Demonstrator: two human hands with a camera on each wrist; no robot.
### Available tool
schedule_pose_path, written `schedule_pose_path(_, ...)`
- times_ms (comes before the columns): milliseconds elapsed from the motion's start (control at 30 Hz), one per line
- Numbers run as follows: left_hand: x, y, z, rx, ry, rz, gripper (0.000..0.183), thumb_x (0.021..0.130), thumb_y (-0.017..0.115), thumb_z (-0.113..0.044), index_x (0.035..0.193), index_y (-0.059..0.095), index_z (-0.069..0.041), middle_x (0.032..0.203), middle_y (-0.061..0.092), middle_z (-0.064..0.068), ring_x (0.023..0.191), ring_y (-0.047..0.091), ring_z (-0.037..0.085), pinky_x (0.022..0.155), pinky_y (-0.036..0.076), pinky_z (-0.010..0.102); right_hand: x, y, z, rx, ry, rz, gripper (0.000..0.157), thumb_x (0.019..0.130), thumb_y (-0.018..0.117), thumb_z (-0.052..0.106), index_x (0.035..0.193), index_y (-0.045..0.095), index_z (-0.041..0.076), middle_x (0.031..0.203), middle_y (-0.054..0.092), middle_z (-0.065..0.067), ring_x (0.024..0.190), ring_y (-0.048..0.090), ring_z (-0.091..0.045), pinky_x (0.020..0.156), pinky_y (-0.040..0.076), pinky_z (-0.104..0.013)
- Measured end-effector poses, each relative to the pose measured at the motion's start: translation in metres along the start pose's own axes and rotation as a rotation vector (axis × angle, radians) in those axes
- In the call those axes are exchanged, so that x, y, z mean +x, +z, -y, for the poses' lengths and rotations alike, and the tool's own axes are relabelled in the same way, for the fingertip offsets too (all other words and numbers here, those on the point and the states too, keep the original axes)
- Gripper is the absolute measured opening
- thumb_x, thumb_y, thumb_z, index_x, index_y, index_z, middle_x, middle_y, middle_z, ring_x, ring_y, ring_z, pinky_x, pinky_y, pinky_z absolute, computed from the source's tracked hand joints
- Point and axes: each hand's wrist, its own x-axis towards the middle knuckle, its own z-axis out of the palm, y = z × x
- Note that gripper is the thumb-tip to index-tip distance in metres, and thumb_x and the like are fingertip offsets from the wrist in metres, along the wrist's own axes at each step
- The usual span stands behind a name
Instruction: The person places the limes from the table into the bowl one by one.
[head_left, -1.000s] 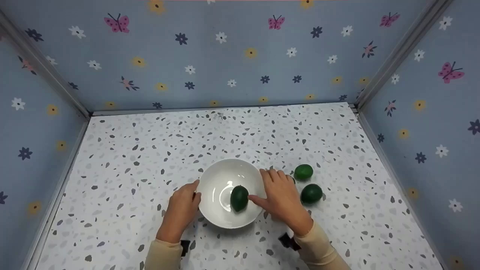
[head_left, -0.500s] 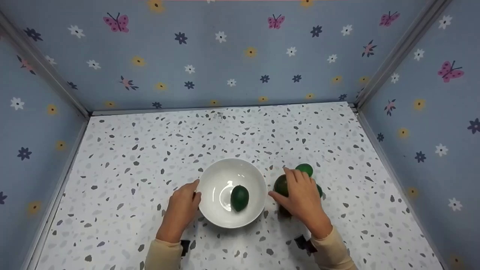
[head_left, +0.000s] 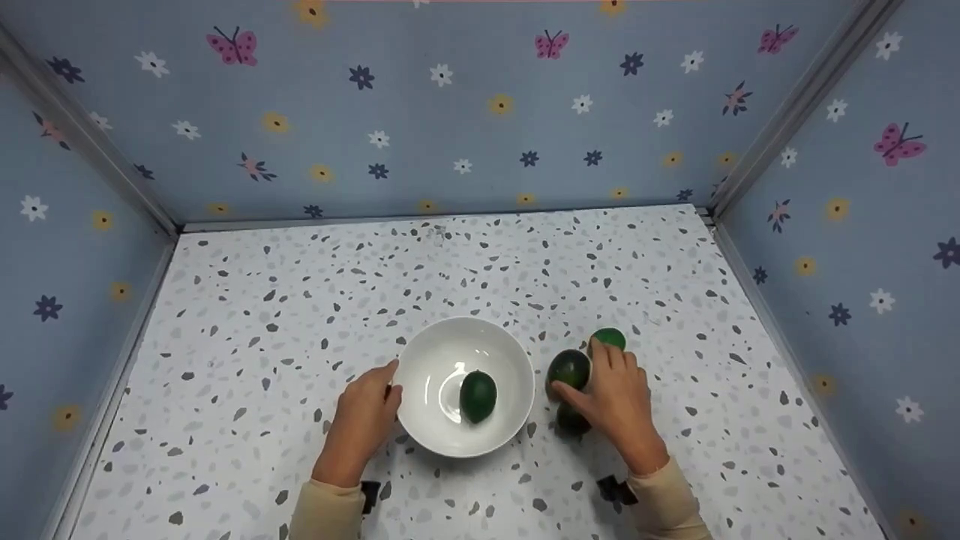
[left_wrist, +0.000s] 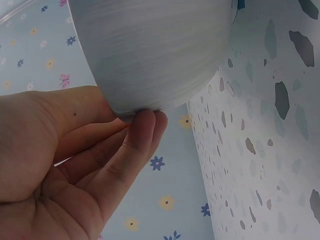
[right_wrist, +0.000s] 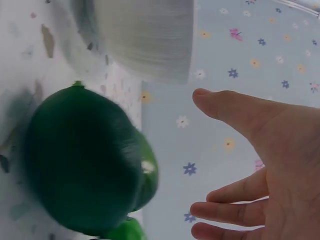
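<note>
A white bowl [head_left: 431, 352] stands on the speckled table, holding one dark green oval fruit [head_left: 478, 397]. My left hand [head_left: 362, 412] pinches the bowl's left edge between thumb and fingertips; the left wrist view shows the fingers [left_wrist: 142, 130] at its rim. To the right of the bowl, my right hand [head_left: 619, 401] is over a group of green fruits, its fingers spread and apart from them in the right wrist view. Beside its thumb lies a dark green fruit [head_left: 568, 368], with another dark fruit [head_left: 572, 420] nearer me. A brighter green fruit [head_left: 610, 337] shows beyond the fingertips.
The speckled white table [head_left: 300, 300] is bordered by blue panels [head_left: 450, 112] with flower and butterfly prints at the back and both sides. Grey metal strips [head_left: 810, 90] run along the panel corners. Dark wrist mounts [head_left: 616, 490] sit by the sleeves.
My right hand has moved from the bowl's right rim to over the fruits at the right, uncovering two dark ones and covering another. My left hand and the bowl stay in place.
</note>
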Motion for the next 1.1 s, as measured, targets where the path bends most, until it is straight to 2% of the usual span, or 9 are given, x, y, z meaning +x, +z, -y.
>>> schedule_pose_path(300, 0.0, 0.001, -0.001, -0.003, -0.024, 0.024, 0.04, 0.096, 0.062, -0.001, 0.134, 0.057, 0.009, 0.121, 0.066, 0.022, 0.1, 0.066, 0.03, 0.085, 0.056, 0.042, 0.0, 0.022, -0.012, 0.005, 0.038, 0.05, 0.099, 0.071, 0.085, 0.056, 0.139, 0.051, -0.007, 0.129, 0.057, -0.025, 0.114, 0.051, -0.047, 0.089, 0.044, -0.061)
schedule_pose_path(500, 0.0, 0.001, -0.002, -0.01, -0.031, 0.018, 0.04, 0.095, 0.063, 0.0, 0.134, 0.058, 0.009, 0.121, 0.066, 0.022, 0.099, 0.066, 0.029, 0.083, 0.057, 0.042, 0.002, 0.027, -0.012, -0.004, 0.071, 0.107, 0.102, 0.071, 0.083, 0.059, 0.141, 0.049, -0.006, 0.132, 0.056, -0.024, 0.118, 0.049, -0.047, 0.093, 0.04, -0.062)
schedule_pose_path(767, 0.0, 0.0, -0.002, -0.006, -0.047, 0.025, 0.041, 0.096, 0.063, -0.002, 0.135, 0.057, 0.008, 0.122, 0.065, 0.021, 0.1, 0.065, 0.029, 0.086, 0.056, 0.043, 0.003, 0.028, -0.012, -0.04, 0.052, 0.119, 0.099, 0.069, 0.086, 0.056, 0.139, 0.052, -0.005, 0.128, 0.059, -0.023, 0.115, 0.049, -0.045, 0.091, 0.039, -0.06)
schedule_pose_path(1100, 0.0, 0.001, 0.001, -0.016, 0.011, -0.011, 0.04, 0.094, 0.063, 0.001, 0.132, 0.058, 0.01, 0.117, 0.067, 0.022, 0.094, 0.067, 0.028, 0.079, 0.057, 0.04, 0.008, 0.028, -0.008, -0.056, 0.077, 0.174, 0.099, 0.068, 0.085, 0.057, 0.137, 0.053, -0.006, 0.124, 0.061, -0.024, 0.114, 0.049, -0.045, 0.088, 0.039, -0.06)
